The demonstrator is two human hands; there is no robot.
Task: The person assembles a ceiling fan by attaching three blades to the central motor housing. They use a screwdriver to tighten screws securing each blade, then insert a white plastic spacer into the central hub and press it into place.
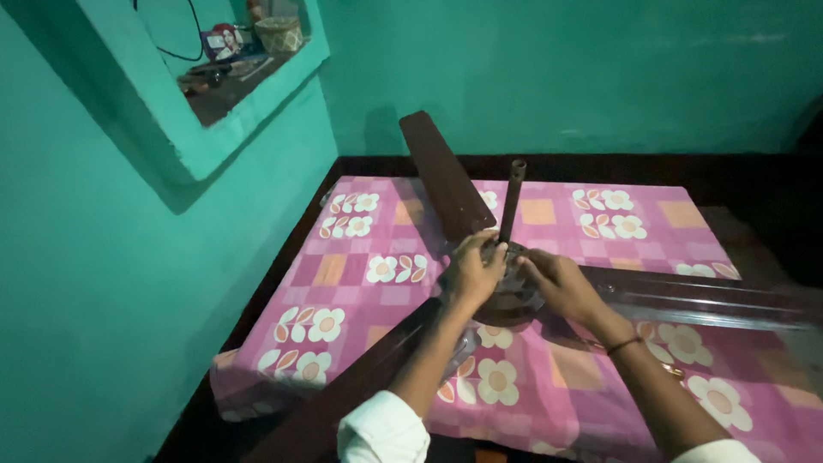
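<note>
where the pink flowered cloth [549, 377] covers the tabletop, a dark brown ceiling fan lies with its motor hub [513, 296] near the middle and its downrod [513, 199] standing upright from the hub. three blades radiate from the hub: one blade [444, 176] points away toward the back wall [600, 77], a second blade [351, 394] runs toward the near left corner and past the tabletop's edge, and a third blade [711, 296] extends to the right, pale with reflected light. the left hand [473, 267] rests on the left top of the hub, its fingers curled closed around a small part at the foot of the downrod; what exactly they pinch cannot be told. the right hand [557, 281] lies on the right side of the hub, fingers bent and pressed against the housing, gripping its upper rim. a dark bracelet [624, 345] circles the right wrist, and white sleeves [383, 429] show at the lower edge. the walls are turquoise; a recessed niche [231, 77] in the left wall holds a small woven basket [280, 34] and a few small objects too dim to identify.
</note>
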